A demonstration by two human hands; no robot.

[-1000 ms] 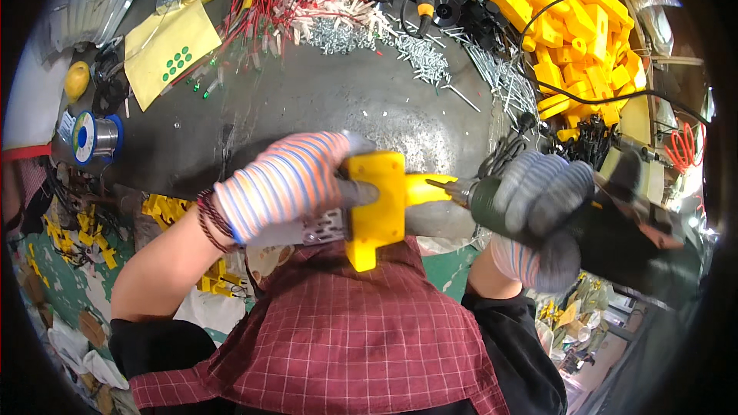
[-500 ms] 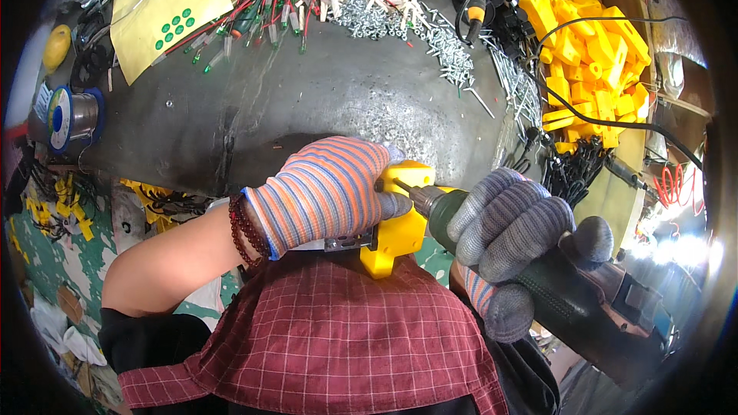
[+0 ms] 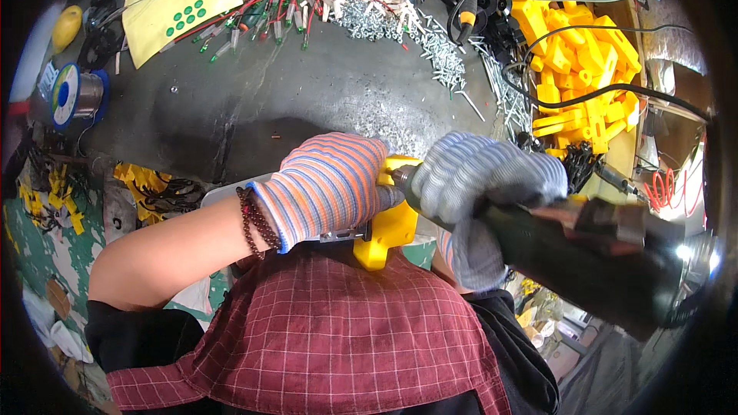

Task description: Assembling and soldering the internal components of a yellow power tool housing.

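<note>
My left hand (image 3: 330,184), in a striped knit glove, grips a yellow plastic housing (image 3: 393,232) close in front of my apron. A metal plate (image 3: 344,235) shows beside the housing, below the glove. My right hand (image 3: 480,184), gloved too and blurred by motion, is wrapped around a dark power drill (image 3: 584,261) that tilts down to the right. The drill's chuck (image 3: 406,178) points at the upper part of the housing. Its tip is right at the yellow plastic, but I cannot see whether it goes in.
Loose screws (image 3: 446,61), small metal nuts (image 3: 369,21) and red wires with green-tipped ends (image 3: 284,8) lie along the bench's far side. A heap of yellow housings (image 3: 588,61) fills the far right. A solder wire spool (image 3: 77,96) stands left. Black cables (image 3: 607,91) cross the right side.
My right hand and the drill's front have shifted up and left, its rear swinging to the right. My left hand still grips the yellow housing, now slightly further left.
</note>
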